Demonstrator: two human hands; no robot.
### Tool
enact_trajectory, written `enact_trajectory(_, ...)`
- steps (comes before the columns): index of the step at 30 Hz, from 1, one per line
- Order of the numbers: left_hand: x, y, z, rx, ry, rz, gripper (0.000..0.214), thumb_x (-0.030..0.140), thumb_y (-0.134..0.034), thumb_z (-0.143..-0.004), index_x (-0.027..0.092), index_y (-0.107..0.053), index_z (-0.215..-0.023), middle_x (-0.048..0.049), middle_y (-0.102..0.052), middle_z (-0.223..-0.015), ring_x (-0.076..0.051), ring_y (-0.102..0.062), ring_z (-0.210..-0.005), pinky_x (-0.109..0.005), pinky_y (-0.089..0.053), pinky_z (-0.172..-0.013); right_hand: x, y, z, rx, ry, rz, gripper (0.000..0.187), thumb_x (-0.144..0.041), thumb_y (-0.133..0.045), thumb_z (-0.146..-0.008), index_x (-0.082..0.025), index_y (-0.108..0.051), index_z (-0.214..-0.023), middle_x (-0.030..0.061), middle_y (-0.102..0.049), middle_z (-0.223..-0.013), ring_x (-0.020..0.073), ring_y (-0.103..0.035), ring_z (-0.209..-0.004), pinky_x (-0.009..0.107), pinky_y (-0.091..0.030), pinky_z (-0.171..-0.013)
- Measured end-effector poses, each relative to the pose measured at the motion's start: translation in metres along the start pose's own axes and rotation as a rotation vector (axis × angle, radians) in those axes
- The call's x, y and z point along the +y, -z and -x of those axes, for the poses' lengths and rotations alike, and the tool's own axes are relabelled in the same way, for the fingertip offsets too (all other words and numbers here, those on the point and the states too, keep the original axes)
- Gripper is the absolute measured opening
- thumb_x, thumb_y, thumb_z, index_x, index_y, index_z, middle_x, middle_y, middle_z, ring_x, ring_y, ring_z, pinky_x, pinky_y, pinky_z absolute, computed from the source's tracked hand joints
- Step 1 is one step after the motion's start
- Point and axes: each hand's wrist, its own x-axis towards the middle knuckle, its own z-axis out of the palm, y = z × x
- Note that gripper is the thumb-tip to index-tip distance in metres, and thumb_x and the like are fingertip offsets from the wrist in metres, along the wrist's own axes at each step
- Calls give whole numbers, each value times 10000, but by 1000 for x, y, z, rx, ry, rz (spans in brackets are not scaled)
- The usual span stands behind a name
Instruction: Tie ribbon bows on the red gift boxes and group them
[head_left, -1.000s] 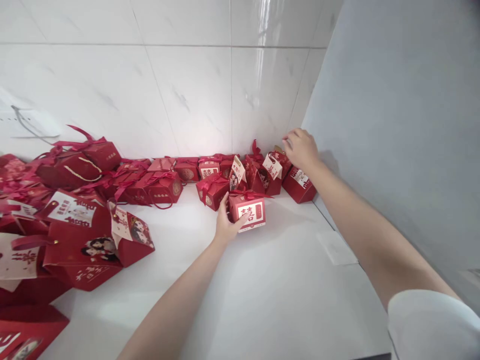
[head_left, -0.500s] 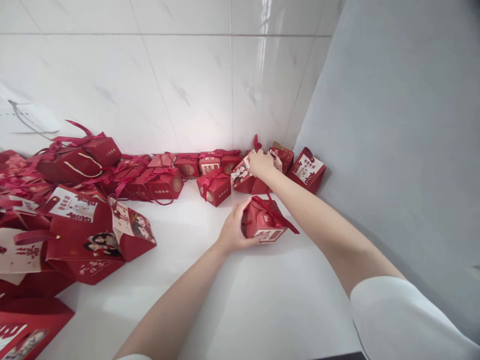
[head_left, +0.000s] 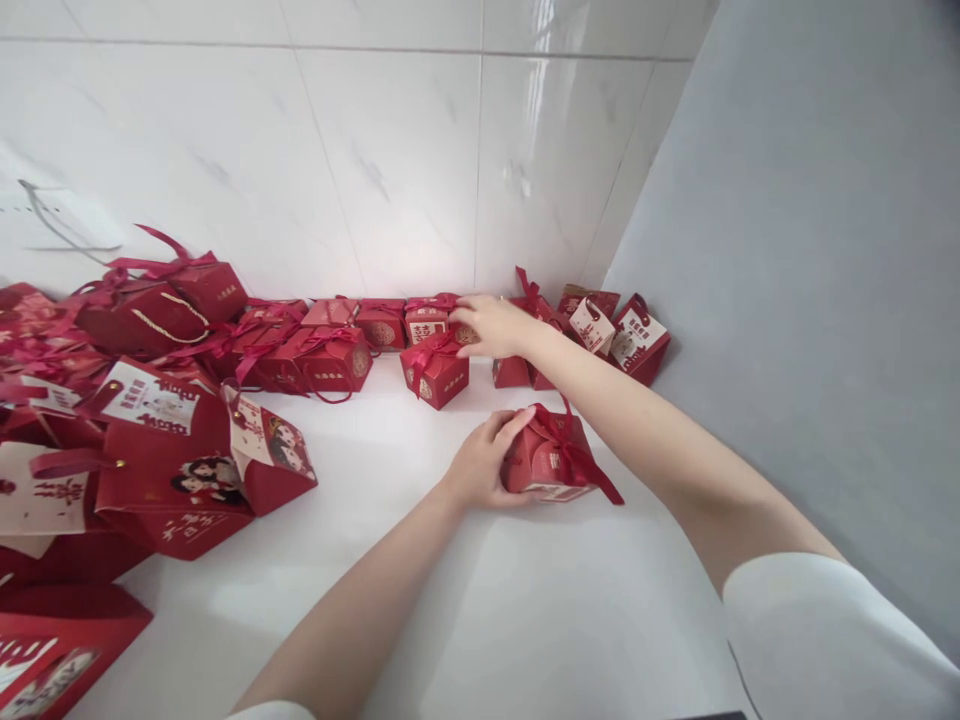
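Note:
My left hand point(head_left: 484, 462) is wrapped around the left side of a red gift box point(head_left: 551, 455) with a dark red ribbon bow, which rests on the white surface. Farther back, my right hand point(head_left: 499, 326) reaches leftward with thumb and fingers apart, holding nothing that I can see. Its fingertips are by a small red ribbon-tied box point(head_left: 436, 372) standing in front of the back row; whether they touch it I cannot tell. Below the right wrist, a red box point(head_left: 511, 372) shows partly. A tagged red box point(head_left: 639, 342) leans at the right end.
Many red boxes line the tiled wall point(head_left: 390, 180), among them a ribboned one point(head_left: 337, 362). Larger red boxes with tags, such as one printed with a couple point(head_left: 176, 500), crowd the left. A grey wall point(head_left: 810, 300) bounds the right side.
My right hand has moved left, from the boxes near the corner to the small ribboned box, its fingers now spread. My left hand stays on its box. The view has shifted slightly.

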Motion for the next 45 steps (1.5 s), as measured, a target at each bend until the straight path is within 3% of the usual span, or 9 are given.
enact_trajectory(4, -3, -3, 2, -76, -44, 5, 1135, 651, -734, -643, 244, -191, -1554, -177, -461, -1331, -361, -556, -1183, -493, -497, -978, -24, -15, -30, -109, 327, -113, 972, -414, -799, -705, -246, -312, -1529, 148, -231, -1628, 371, -170, -1497, 602, -170, -1169)
enact_trajectory(7, -4, -3, 3, -70, -21, 4, 1121, 659, -730, -635, 263, -203, -1542, -164, -474, -1322, -359, -571, -1161, -495, -511, -959, -31, -30, -46, -239, 240, -104, 1175, -522, -845, -607, -250, -219, -1564, 162, -156, -1646, 428, -68, -1507, 668, -10, -1161)
enact_trajectory(11, -3, -2, 2, -59, 29, -8, 1081, 651, -720, -648, 270, -221, -1529, -156, -471, -1331, -352, -570, -1168, -496, -507, -973, -25, -40, -47, -364, 82, -320, 1034, -728, -651, -713, -277, -254, -1554, 122, -135, -1656, 430, -224, -1474, 621, -255, -1148)
enact_trajectory(17, -2, -2, 1, -67, 90, 17, 1091, 623, -746, -653, 294, -201, -1539, -147, -442, -1377, -341, -566, -1184, -483, -505, -985, 2, -39, -26, -376, 36, -203, 927, -455, -773, -719, -337, -325, -1522, 110, -111, -1662, 435, -105, -1503, 686, -122, -1151)
enact_trajectory(26, -5, -1, 1, 64, 210, 183, 997, 488, -787, -676, 268, -285, -1510, -145, -448, -1430, -332, -518, -1274, -460, -473, -1047, 27, -57, -8, -141, -180, -114, 725, -247, -601, -903, -179, -283, -1551, 203, -183, -1630, 352, -166, -1510, 543, -114, -1205)
enact_trajectory(32, -41, 13, -6, 703, 617, 662, 702, 531, -695, -757, 194, -471, -1330, -131, -638, -1237, -285, -664, -1051, -415, -582, -838, 23, -25, 24, 342, -132, -661, 564, -484, -441, -978, -208, -412, -1469, 126, -413, -1545, 246, -358, -1442, 439, -290, -1172)
enact_trajectory(37, -69, 36, -5, 912, 739, 677, 529, 502, -696, -729, 177, -583, -1131, -56, -703, -992, -213, -694, -855, -330, -580, -752, -19, -57, 69, 730, -407, -1140, 479, -517, -393, -967, -211, -470, -1327, 98, -527, -1437, 185, -502, -1328, 341, -382, -1123)
enact_trajectory(40, -77, 39, -2, 919, 736, 671, 495, 506, -640, -757, 168, -586, -1114, -48, -702, -950, -200, -691, -799, -315, -573, -709, -55, -97, 88, 652, -612, -1311, 523, -572, -379, -940, -216, -442, -1317, 105, -534, -1417, 204, -497, -1330, 372, -415, -1105)
enact_trajectory(45, -78, 33, 2, 813, 663, 653, 526, 501, -649, -768, 182, -591, -1182, -83, -692, -1125, -255, -672, -1040, -375, -559, -887, -86, -133, 100, 485, -494, -1384, 644, -613, -468, -906, -219, -387, -1409, 100, -498, -1473, 224, -484, -1355, 362, -436, -1102)
